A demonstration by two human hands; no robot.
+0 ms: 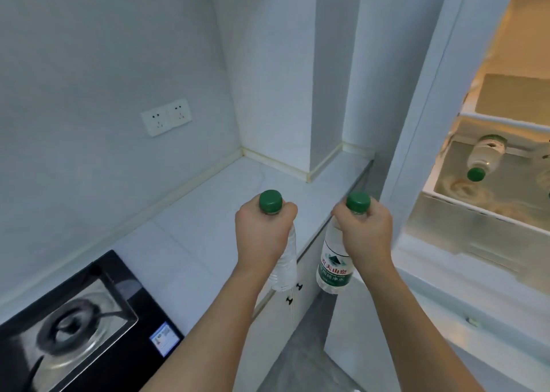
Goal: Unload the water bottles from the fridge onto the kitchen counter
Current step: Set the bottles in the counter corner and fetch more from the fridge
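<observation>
**Two bottles in hand, one left in the fridge**

Both forearms reach out from the bottom edge. Left hand [262, 231] grips a clear water bottle [285, 260] by the neck under its green cap, over the front edge of the white counter [238, 189]. Right hand [366, 234] grips a labelled bottle [334, 268] the same way, hanging past the counter's edge. Inside the open fridge [464, 213], a third bottle [483, 159] lies on its side in a door shelf. A stove [83, 320] sits at lower left.

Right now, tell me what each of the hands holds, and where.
Left hand: bottle, by its neck. Right hand: labelled bottle, by its neck.
</observation>
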